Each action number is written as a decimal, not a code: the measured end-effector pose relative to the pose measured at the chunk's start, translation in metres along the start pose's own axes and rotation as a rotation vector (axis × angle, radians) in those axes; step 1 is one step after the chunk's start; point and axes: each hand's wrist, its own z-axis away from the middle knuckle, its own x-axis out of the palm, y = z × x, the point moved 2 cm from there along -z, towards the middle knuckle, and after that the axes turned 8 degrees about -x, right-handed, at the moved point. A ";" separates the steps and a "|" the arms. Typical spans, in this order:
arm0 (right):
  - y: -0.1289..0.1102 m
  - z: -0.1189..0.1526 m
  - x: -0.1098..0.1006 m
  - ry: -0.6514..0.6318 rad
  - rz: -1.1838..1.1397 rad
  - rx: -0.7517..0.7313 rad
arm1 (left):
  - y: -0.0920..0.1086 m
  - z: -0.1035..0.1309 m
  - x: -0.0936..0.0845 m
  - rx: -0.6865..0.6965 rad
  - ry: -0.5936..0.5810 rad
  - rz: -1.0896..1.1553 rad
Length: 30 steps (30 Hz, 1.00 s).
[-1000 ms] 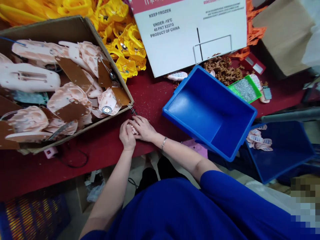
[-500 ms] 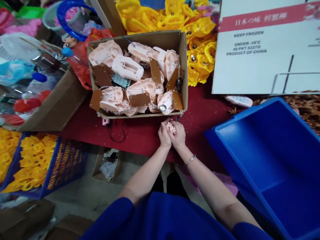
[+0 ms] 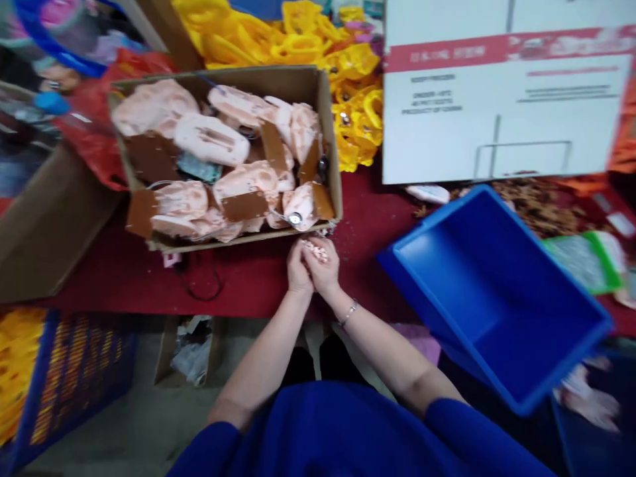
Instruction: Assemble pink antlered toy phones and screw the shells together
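My left hand (image 3: 299, 270) and my right hand (image 3: 326, 267) are cupped together above the red-covered table (image 3: 263, 271). Between them lies a heap of small pale pink pieces (image 3: 316, 251), too small to name more exactly. Just beyond my fingertips is the front edge of a cardboard box (image 3: 332, 132). It holds several pale pink plastic shells (image 3: 211, 139) with brown flat boards (image 3: 243, 207) and wires. To the right of my hands a blue plastic bin (image 3: 447, 265) sits tilted, its inside bare.
Yellow plastic parts (image 3: 360, 109) are piled behind the box. A white printed carton (image 3: 447, 142) stands at the back right, near brown pieces (image 3: 539, 205). A blue crate (image 3: 84, 377) with yellow parts is at lower left. An open carton (image 3: 191, 351) rests on the floor.
The view has swung to the right, so the box and table appear farther left and more of the blue bin shows. My hands stay cupped around the small pink pieces.
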 end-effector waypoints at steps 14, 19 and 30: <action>-0.076 -0.015 0.027 -0.376 0.118 -0.067 | 0.072 0.030 -0.013 0.144 -0.090 -0.140; -0.089 -0.024 0.029 -0.436 0.119 -0.009 | 0.084 0.034 -0.009 0.181 -0.099 -0.182; -0.103 -0.036 0.001 -0.355 0.110 -0.030 | 0.084 0.051 0.022 0.225 -0.245 -0.301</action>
